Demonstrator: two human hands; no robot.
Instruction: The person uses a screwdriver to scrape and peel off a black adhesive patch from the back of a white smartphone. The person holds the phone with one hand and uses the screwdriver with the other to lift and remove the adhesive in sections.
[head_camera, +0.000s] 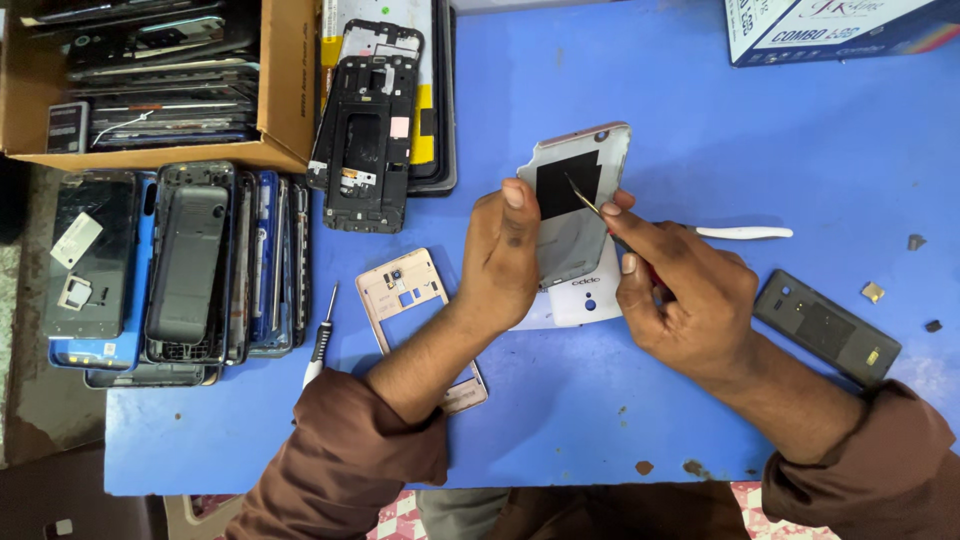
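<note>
My left hand (503, 255) grips the left edge of a silver phone back cover (577, 185), tilted up with its inner side and a black pad facing me. My right hand (680, 290) holds a thin metal pointed tool (582, 198) whose tip touches the black pad. Under the cover lies a white phone back panel (590, 298) on the blue table (700, 140). A rose-gold phone frame (410, 290) lies beneath my left forearm.
A small screwdriver (322, 340) lies left of the frame. A dark phone part (828, 327) and small loose bits (873, 292) sit at the right. White tweezers (745, 232) lie behind my right hand. Stacks of phone housings (185, 265), a black mid-frame (365, 140), a cardboard box (160, 75) of phones.
</note>
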